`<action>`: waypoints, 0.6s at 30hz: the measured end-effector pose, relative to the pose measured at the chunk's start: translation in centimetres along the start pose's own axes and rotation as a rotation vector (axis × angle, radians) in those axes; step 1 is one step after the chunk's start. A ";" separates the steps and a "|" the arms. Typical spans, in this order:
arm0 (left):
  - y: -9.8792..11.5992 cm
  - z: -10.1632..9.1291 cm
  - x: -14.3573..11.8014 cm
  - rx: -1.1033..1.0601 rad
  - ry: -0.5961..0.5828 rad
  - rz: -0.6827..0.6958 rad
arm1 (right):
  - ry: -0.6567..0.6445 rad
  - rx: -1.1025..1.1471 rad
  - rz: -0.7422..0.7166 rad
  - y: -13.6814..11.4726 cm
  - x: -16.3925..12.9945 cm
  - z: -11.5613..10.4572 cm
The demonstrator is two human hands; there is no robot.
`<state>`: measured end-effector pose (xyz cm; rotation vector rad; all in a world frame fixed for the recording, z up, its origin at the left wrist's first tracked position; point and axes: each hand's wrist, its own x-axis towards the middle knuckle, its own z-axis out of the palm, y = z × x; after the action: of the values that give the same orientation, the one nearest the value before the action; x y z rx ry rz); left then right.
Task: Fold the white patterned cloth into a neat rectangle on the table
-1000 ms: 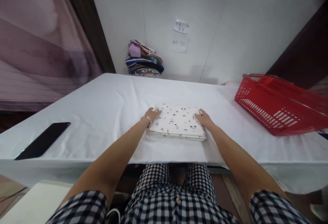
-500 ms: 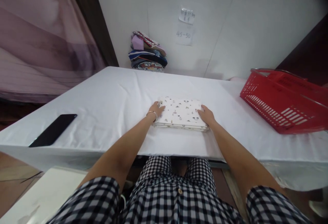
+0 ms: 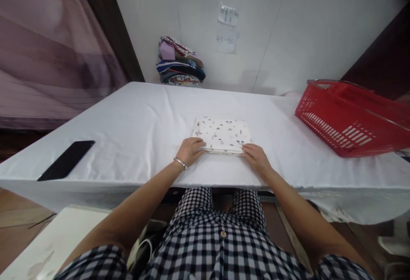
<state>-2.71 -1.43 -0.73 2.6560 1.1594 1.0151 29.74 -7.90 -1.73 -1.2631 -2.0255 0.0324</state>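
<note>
A folded white cloth (image 3: 222, 133) with a small scattered print lies flat on the white-covered table, its folded layers showing along the near edge. At its near left corner, my left hand (image 3: 191, 150), with a bracelet on the wrist, pinches the edge, fingers on top. My right hand (image 3: 256, 158) grips the near right corner in the same way. The undersides of both grips are hidden from view.
A red plastic basket (image 3: 347, 120) stands on the table at the right. To the left lies a black phone-like slab (image 3: 66, 160). Folded fabrics (image 3: 181, 64) are stacked against the back wall, left of two paper notes (image 3: 226, 41). The white tablecloth (image 3: 128, 122) has wrinkles.
Both hands have moved from the cloth's left and right sides to its near corners, closer to me. The cloth stays folded. The camera view has shifted slightly.
</note>
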 end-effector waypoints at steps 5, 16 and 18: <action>0.5 -0.2 0.8 0.038 -0.106 0.043 | -0.075 -0.057 0.067 -0.5 0.6 -0.3; 1.0 0.6 2.2 -0.006 -0.192 0.019 | -0.281 -0.083 0.203 -0.7 2.7 -0.8; 1.1 0.7 2.4 0.008 -0.197 0.028 | -0.274 -0.069 0.262 -0.7 3.1 -0.7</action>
<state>-0.39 -0.50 0.42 2.7117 1.0903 0.7330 28.84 -6.08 0.80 -1.6357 -2.0876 0.2750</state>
